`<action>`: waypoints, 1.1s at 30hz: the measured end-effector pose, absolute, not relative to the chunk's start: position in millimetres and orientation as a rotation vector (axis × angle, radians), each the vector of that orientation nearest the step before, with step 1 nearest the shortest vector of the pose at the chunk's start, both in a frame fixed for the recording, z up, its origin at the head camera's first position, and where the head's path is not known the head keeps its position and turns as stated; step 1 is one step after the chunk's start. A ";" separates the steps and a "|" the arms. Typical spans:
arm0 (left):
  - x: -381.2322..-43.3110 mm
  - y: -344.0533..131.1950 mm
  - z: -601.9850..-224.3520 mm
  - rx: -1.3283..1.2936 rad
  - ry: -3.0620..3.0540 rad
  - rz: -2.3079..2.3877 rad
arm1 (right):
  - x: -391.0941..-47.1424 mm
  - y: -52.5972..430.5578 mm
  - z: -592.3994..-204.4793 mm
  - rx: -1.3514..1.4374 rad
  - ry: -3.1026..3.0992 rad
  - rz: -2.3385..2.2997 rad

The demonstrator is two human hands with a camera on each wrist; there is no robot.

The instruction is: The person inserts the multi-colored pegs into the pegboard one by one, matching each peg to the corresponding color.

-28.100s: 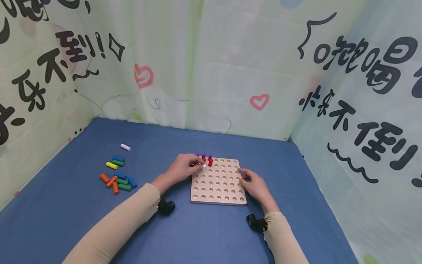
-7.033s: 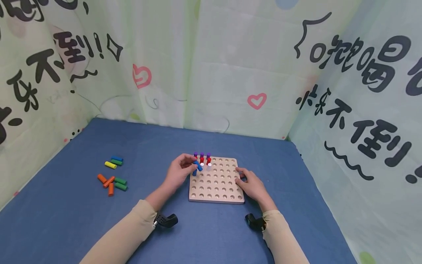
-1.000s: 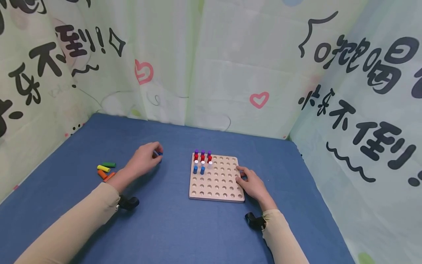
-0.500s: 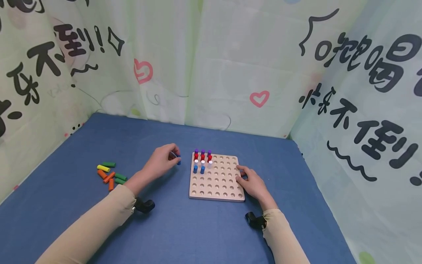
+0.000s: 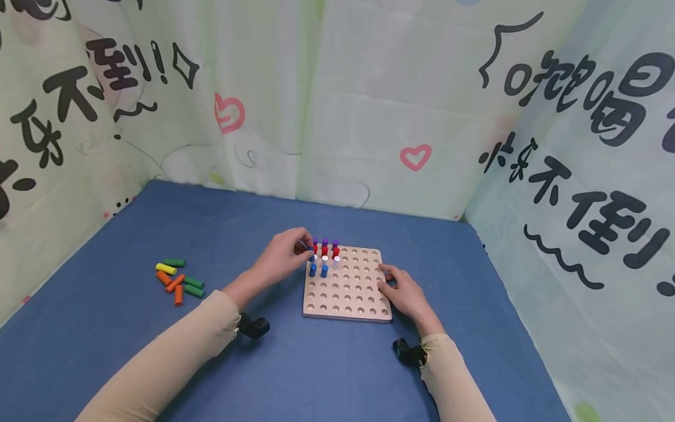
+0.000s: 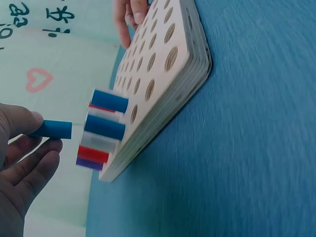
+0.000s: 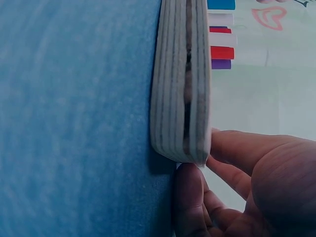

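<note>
My left hand [image 5: 285, 253] pinches a blue peg [image 6: 55, 129] between thumb and fingers, above the left side of a wooden pegboard [image 5: 348, 306]. In the left wrist view this peg is apart from the standing ones. Upright in the board's far left part are rows of purple pegs [image 5: 324, 242], red pegs [image 5: 324, 252] and white pegs [image 5: 336, 263], then two blue pegs [image 5: 324, 271]. At the right edge, my right hand [image 5: 405, 293] holds the board, its thumb and a finger bent against the rim. Its other fingers are partly hidden.
Loose pegs lie on the blue cloth [image 5: 295, 363] to the left: a yellow peg [image 5: 166, 268], several orange pegs [image 5: 179, 295] and several green pegs [image 5: 174, 262]. A printed curtain [image 5: 364, 117] stands behind and at both sides.
Since about a second ago my left hand has carried the blue peg right, to the board. Compared with the older frames, more pegs stand there and fewer lie loose. The right hand stays put.
</note>
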State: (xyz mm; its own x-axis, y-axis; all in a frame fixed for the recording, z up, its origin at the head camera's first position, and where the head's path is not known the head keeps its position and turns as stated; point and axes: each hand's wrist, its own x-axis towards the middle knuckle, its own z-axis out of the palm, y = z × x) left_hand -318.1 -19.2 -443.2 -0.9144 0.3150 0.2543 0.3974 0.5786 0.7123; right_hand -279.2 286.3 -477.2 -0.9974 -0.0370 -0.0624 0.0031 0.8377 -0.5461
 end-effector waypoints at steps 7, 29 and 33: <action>-315.2 -6.5 -445.7 -0.683 -2.686 -1.274 | -278.6 285.9 -478.2 -0.037 2.944 -0.870; -317.8 22.0 -463.4 -0.890 -2.681 -1.127 | -278.1 285.4 -477.4 -0.051 2.928 -0.885; -316.3 24.5 -461.2 -0.892 -2.699 -1.065 | -278.5 286.2 -477.0 -0.051 2.934 -0.889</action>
State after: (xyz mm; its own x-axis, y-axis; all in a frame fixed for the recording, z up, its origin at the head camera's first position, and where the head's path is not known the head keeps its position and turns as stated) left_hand -316.3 24.5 -461.2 -0.8224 0.4838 0.2994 0.5579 0.5827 0.5910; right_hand -278.5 286.2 -477.0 -0.9966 -0.0533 -0.0625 -0.0097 0.8316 -0.5552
